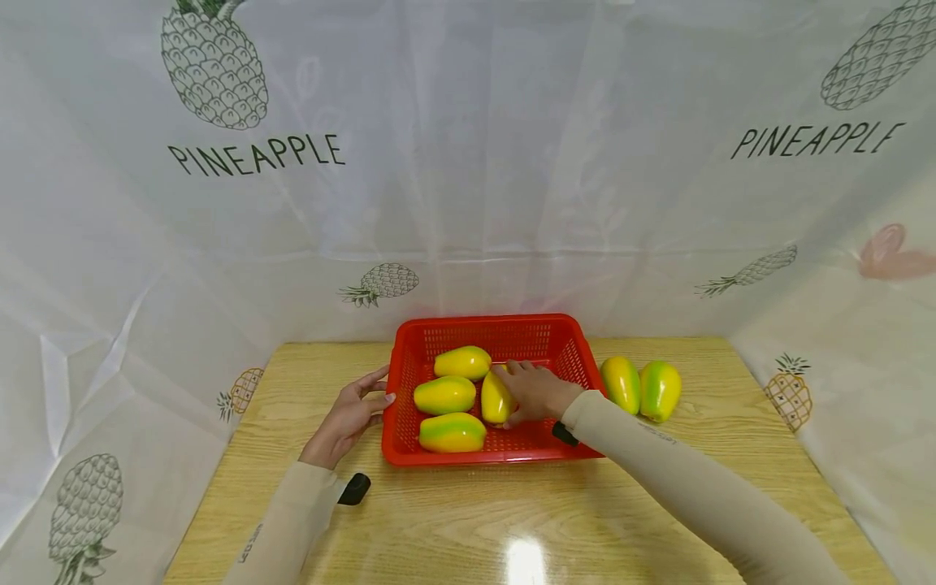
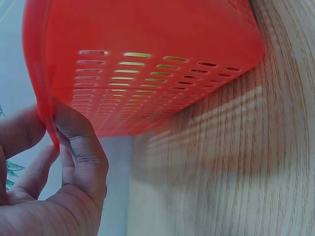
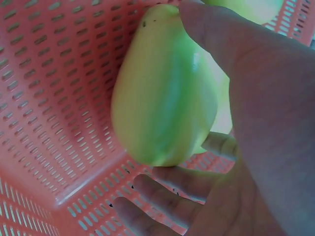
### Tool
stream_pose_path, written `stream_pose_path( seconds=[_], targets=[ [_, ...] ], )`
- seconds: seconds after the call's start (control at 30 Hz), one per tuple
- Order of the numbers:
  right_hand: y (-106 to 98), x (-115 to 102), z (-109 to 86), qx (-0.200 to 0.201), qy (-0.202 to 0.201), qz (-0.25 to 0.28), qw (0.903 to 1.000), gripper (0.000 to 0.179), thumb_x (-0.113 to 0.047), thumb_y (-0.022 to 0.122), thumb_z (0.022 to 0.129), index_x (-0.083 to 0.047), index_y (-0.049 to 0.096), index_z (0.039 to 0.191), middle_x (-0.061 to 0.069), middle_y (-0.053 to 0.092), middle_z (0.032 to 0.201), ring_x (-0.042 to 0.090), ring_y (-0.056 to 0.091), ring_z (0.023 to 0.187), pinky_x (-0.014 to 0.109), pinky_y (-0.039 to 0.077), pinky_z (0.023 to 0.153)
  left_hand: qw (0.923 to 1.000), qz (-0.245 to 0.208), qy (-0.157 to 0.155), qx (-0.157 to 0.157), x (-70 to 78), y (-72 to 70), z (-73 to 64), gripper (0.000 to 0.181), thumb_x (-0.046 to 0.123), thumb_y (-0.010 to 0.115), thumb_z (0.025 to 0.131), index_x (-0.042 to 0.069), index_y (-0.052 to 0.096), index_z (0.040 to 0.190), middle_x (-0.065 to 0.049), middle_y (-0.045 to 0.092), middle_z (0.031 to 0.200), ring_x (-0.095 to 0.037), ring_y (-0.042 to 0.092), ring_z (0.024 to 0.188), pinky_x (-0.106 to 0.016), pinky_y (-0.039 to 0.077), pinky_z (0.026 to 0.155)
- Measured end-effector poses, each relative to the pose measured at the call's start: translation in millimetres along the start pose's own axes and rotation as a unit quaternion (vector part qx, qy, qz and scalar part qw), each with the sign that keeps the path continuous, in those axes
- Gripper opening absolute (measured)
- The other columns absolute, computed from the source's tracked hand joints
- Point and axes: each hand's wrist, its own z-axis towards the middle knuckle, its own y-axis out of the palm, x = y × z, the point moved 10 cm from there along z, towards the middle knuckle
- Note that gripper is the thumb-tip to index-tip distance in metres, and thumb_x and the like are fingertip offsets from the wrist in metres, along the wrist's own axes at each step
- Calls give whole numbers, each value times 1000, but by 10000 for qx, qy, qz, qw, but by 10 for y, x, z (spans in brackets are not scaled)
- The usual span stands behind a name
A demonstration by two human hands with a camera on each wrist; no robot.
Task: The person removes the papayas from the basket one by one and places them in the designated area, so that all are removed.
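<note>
A red perforated plastic basket (image 1: pixel 493 457) stands on the table. My left hand (image 1: pixel 349 416) pinches its left rim, with thumb and fingers on either side of the edge in the left wrist view. My right hand (image 1: pixel 539 392) reaches into the basket and holds a yellow-green papaya (image 1: pixel 495 400) between thumb and fingers. In the right wrist view the thumb lies at one end of this papaya (image 3: pixel 165 93) and the index finger touches the other, while the remaining fingers spread apart. Three more papayas lie in a column on the left: a back one (image 1: pixel 463 362), a middle one (image 1: pixel 444 395) and a front one (image 1: pixel 452 433).
Two papayas stand outside the basket to its right, one nearer the rim (image 1: pixel 621 384) and one farther out (image 1: pixel 660 391). The wooden table (image 1: pixel 439 528) is bordered behind and at the sides by a white sheet (image 1: pixel 468 187) printed with pineapples.
</note>
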Motion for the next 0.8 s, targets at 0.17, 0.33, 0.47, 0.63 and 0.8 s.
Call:
stream_pose_path(
  seconds=[0.17, 0.33, 0.47, 0.63, 0.8],
  targets=[
    [25, 1, 30, 60, -13, -130, 9999, 94, -43, 87, 88, -6, 35, 157, 23, 49, 147, 44, 51, 134, 59, 45, 113, 10000, -13, -1, 14, 3, 5, -8, 65, 0, 63, 104, 9, 41, 164, -18, 45, 138, -13, 63, 90, -26, 59, 76],
    [66, 16, 63, 57, 47, -257, 9996, 96, -49, 85, 88, -7, 34, 159, 21, 48, 147, 41, 51, 133, 56, 47, 112, 10000, -31, -23, 17, -1, 4, -3, 65, 0, 63, 104, 10, 40, 164, -17, 45, 138, -13, 63, 91, -25, 59, 76],
    [69, -4, 78, 87, -10, -311, 9995, 93, -48, 86, 87, -10, 36, 155, 20, 49, 144, 39, 53, 128, 54, 50, 110, 10000, -27, -49, 34, -15, 8, 9, 65, 0, 63, 104, 11, 41, 164, -17, 45, 137, -14, 63, 91, -26, 58, 77],
    [54, -1, 56, 75, -71, -365, 9993, 95, -45, 89, 85, -9, 38, 157, 20, 50, 145, 39, 52, 132, 53, 48, 112, 10000, 1, -67, 42, -33, 13, 16, 65, -1, 63, 104, 12, 42, 164, -17, 46, 138, -15, 62, 92, -27, 58, 77],
    [-46, 20, -52, 159, -93, -372, 9991, 95, -40, 91, 84, -9, 41, 158, 21, 50, 147, 42, 51, 136, 56, 46, 113, 10000, 7, -47, 47, -29, 2, 18, 65, -1, 63, 103, 11, 41, 164, -18, 45, 137, -15, 62, 92, -27, 58, 77]
  ],
)
